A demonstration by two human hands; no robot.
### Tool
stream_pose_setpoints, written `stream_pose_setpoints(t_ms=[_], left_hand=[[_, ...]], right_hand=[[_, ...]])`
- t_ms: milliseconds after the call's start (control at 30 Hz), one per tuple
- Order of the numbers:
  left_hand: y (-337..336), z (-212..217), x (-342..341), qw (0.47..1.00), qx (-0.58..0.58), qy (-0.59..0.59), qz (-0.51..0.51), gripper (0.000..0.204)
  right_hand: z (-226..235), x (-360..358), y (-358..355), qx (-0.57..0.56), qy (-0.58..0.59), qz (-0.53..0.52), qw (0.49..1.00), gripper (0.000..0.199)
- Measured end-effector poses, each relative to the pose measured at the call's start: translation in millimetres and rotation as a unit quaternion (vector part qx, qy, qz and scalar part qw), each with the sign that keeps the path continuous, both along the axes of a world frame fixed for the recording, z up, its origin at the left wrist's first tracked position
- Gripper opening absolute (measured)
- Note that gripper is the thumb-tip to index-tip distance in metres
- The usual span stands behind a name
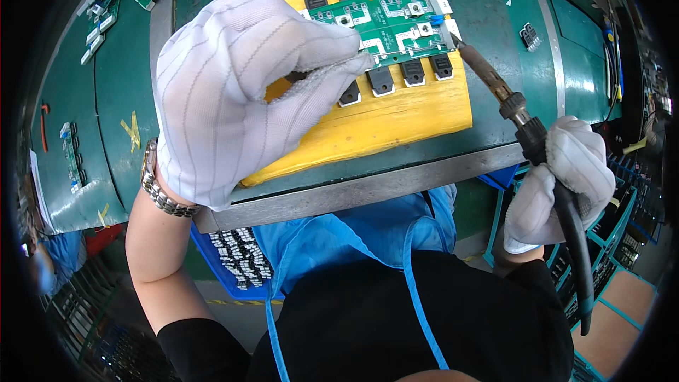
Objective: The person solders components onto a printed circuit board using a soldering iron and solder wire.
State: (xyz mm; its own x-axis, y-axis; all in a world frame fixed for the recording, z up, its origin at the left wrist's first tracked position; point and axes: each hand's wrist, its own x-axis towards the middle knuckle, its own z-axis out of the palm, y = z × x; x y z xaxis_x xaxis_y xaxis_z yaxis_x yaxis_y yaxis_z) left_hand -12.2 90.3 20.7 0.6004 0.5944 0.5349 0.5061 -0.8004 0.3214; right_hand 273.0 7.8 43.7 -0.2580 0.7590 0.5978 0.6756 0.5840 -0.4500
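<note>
A green circuit board point(391, 28) lies on a yellow block point(368, 117), with black transistors point(412, 73) along its upper and lower edges. My left hand point(240, 78), in a white striped glove, hovers over the board's left part, thumb and forefinger pinched together. From that pinch a thin solder wire point(414, 55) seems to run right across the board. My right hand point(576, 170), also gloved, is closed around the black handle of a soldering iron point(530, 127). The iron's tip meets the board's right end, beside a white connector point(450, 32) and a small blue part point(436, 20).
A metal strip point(375, 187) edges the green worktable point(134, 177) close to my body. More circuit boards point(106, 14) lie at the upper left, another point(72, 155) at the far left. Loose transistors point(529, 37) sit right of the block. Below the edge is a blue bin point(212, 255) of small parts.
</note>
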Motion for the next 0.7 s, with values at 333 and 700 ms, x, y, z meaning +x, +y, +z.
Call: stream_pose_setpoints(t_ms=[333, 700], left_hand=[[2.2, 1.5, 3.3, 1.000, -0.015, -0.015, 0.000, 0.014], [0.2, 0.6, -2.9, 1.000, -0.009, -0.012, 0.012, 0.015]], right_hand=[[-3.1, 4.0, 3.0, -0.019, 0.014, 0.012, 1.000, 0.019], [-39.8, 19.4, -3.2, 0.016, 0.139, -0.078, 0.987, 0.031]])
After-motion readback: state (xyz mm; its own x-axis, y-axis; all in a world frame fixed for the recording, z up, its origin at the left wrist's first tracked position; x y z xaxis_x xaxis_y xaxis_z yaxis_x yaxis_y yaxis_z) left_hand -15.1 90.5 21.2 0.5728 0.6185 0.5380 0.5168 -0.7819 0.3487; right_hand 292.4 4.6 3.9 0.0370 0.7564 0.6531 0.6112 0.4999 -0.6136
